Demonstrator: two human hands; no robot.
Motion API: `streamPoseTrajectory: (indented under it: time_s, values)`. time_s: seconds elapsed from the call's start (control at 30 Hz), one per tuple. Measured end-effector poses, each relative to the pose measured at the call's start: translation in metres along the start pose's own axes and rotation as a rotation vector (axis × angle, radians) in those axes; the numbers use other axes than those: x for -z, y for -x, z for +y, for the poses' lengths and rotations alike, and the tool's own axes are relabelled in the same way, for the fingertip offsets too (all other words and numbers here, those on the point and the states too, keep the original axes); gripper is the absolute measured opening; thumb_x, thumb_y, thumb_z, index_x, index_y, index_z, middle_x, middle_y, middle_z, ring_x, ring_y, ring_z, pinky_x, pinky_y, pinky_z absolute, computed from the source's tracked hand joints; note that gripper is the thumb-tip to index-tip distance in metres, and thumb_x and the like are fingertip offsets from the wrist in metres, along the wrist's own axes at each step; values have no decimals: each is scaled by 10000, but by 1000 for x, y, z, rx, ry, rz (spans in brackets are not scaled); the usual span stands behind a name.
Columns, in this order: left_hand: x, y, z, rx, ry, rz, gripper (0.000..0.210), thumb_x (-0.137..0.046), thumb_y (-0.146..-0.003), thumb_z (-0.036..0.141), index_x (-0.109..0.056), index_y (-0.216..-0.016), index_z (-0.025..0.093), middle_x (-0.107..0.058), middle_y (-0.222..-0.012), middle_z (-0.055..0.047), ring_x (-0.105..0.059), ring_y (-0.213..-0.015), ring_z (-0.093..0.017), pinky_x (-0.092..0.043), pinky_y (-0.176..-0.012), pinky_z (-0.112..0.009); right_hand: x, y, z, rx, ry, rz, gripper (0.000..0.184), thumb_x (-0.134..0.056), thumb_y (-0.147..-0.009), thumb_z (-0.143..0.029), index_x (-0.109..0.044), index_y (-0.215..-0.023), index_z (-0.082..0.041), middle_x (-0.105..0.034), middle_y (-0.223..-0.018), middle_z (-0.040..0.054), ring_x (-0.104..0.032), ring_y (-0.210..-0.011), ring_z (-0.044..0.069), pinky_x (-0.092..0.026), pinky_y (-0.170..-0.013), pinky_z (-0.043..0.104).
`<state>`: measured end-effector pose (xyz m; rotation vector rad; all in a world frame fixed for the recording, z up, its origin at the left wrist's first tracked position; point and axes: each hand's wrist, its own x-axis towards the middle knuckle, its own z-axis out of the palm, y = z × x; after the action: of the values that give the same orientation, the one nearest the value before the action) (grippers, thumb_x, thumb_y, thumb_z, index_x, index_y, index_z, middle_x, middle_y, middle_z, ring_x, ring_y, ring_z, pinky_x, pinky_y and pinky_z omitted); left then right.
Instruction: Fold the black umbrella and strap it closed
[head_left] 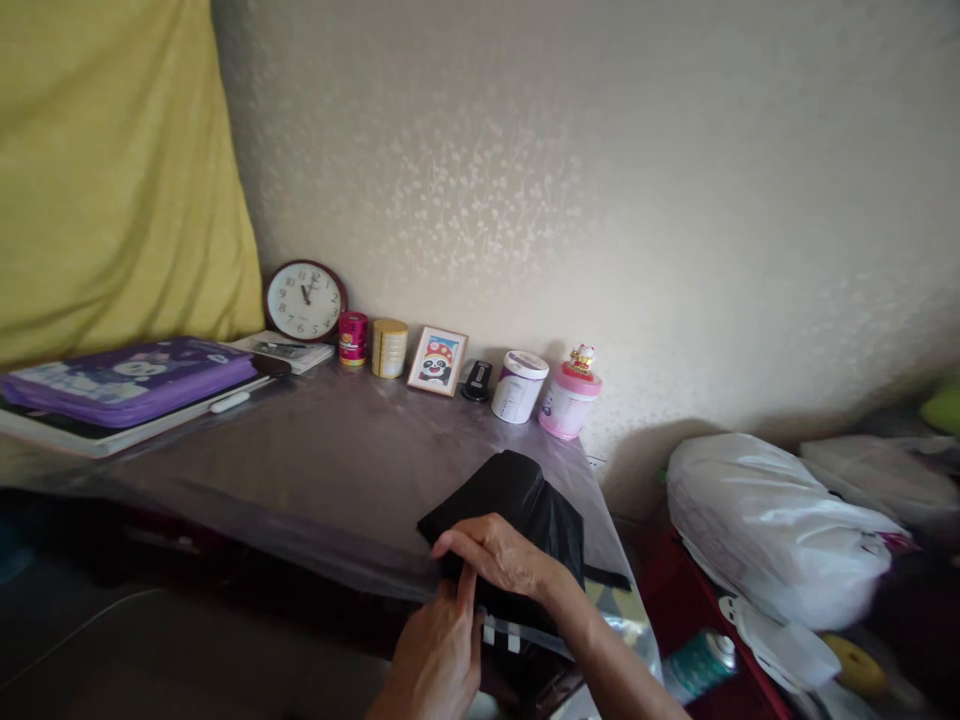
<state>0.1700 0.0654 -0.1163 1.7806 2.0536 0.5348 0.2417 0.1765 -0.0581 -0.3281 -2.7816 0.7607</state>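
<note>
A black piece of folded fabric point(525, 495), which looks like a partly folded umbrella, lies over the front right part of the table. Two small white tabs show beneath its near edge. My right hand point(499, 555) is bent over the fabric's near left side, thumb pointing left, its fingers curled round and partly hidden. Just below, my left hand point(439, 640) reaches up with one finger raised against the right hand. Its other fingers are closed, and what they hold, if anything, is hidden.
On the covered table point(322, 470), a clock point(306, 300), tins, a framed panda picture point(437, 361) and tubs point(520, 388) line the wall. A purple case point(135, 380) lies left. Right of the table are a white plastic bag point(772, 520) and a teal can point(699, 665).
</note>
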Motion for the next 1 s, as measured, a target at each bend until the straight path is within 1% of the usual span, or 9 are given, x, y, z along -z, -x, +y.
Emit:
streamPoseTrajectory:
  time_s: [0.07, 0.17, 0.27, 0.37, 0.47, 0.6, 0.7, 0.83, 1.0]
  values:
    - [2, 0, 0, 14, -6, 5, 527, -296, -876, 190, -213, -1394, 139, -614, -1017, -131, -624, -859, -218, -441, -739, -296, 13, 14, 9, -33, 35, 195, 325, -353, -925, -335, -643, -992, -203, -682, -955, 24, -623, -892, 135, -476, -807, 236]
    - [8, 1, 0, 19, 18, -19, 548, -301, -881, 210, -175, -1407, 125, -620, -997, -129, -612, -889, -224, -432, -785, -310, 33, 49, 38, -164, 190, 481, 261, -411, -898, -307, -627, -1021, -226, -664, -1017, 44, -603, -970, 171, -469, -879, 313]
    - [15, 0, -2, 29, 94, -50, 559, -323, -878, 245, -183, -1405, 121, -618, -1032, -131, -595, -946, -222, -417, -828, -304, 46, 94, 67, -288, 347, 601, 249, -419, -882, -289, -617, -1025, -242, -652, -1044, 45, -610, -974, 189, -489, -870, 339]
    - [20, -1, -7, 41, 174, -52, 565, -334, -874, 279, -198, -1400, 126, -615, -1070, -134, -578, -991, -219, -404, -851, -298, 45, 130, 83, -355, 461, 591, 271, -385, -889, -252, -593, -1063, -260, -619, -1108, 46, -611, -977, 183, -504, -850, 335]
    - [25, -2, -10, 65, 251, -65, 564, -337, -868, 319, -218, -1392, 144, -632, -1037, -130, -595, -960, -212, -410, -829, -290, 35, 145, 85, -357, 503, 560, 299, -376, -888, -222, -556, -1122, -272, -559, -1208, 50, -585, -1038, 178, -501, -867, 325]
    - [30, 0, -11, 95, 348, -82, 555, -324, -867, 359, -242, -1381, 167, -667, -874, -94, -640, -760, -185, -431, -761, -287, 28, 140, 77, -294, 504, 578, 358, -359, -881, -182, -497, -1202, -262, -471, -1309, 60, -507, -1150, 174, -469, -926, 316]
    - [32, 1, -11, 98, 391, -74, 553, -327, -863, 369, -253, -1376, 177, -670, -793, -71, -632, -650, -170, -438, -736, -298, 30, 132, 67, -232, 495, 542, 420, -346, -854, -120, -477, -1228, -261, -420, -1355, 55, -458, -1200, 172, -441, -961, 330]
    - [31, 0, -11, 86, 423, -67, 550, -338, -860, 364, -260, -1371, 178, -660, -707, -43, -614, -583, -160, -445, -702, -292, 33, 126, 57, -161, 446, 477, 459, -333, -797, -58, -529, -1161, -258, -406, -1371, 47, -449, -1210, 179, -440, -957, 346]
    - [26, -2, -15, 73, 509, -96, 544, -322, -873, 367, -221, -1374, 183, -617, -626, -8, -539, -426, -114, -437, -549, -231, 33, 111, 53, -98, 358, 568, 402, -359, -783, -96, -533, -1114, -242, -438, -1340, 70, -453, -1201, 216, -416, -955, 402]
